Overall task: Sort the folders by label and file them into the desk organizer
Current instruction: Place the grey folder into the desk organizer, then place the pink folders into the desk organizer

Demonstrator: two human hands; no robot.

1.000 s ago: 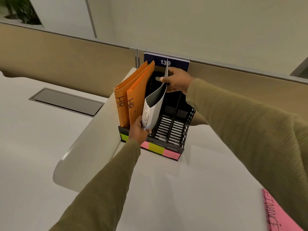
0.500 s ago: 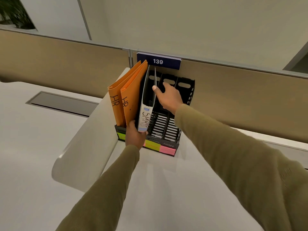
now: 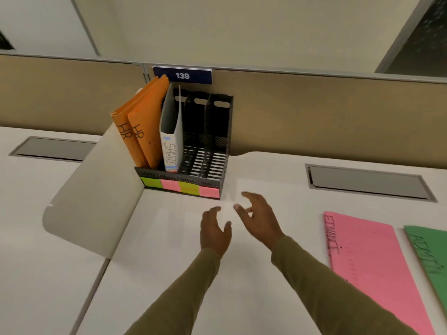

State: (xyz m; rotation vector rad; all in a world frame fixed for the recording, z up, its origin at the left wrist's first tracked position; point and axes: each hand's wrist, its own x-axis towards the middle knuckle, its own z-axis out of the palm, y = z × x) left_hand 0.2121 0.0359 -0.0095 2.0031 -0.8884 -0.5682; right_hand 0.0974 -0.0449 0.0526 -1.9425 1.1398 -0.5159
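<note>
Hovering empty and open over the worktop point(image 3: 169, 250), left hand point(image 3: 214, 232), right hand point(image 3: 261, 220), before a four-slot organizer point(image 3: 219, 146), two orange folders point(image 3: 142, 126), one white folder point(image 3: 170, 131), pink folder point(image 3: 367, 267) and green folder point(image 3: 430, 257) lying right.

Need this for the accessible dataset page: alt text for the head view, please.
Two empty, open hands, left and right, hover over a white desk before a black mesh four-slot desk organizer holding two orange "HR" folders and a white "SPORTS" folder. A pink folder and a green folder lie flat at right.
</note>
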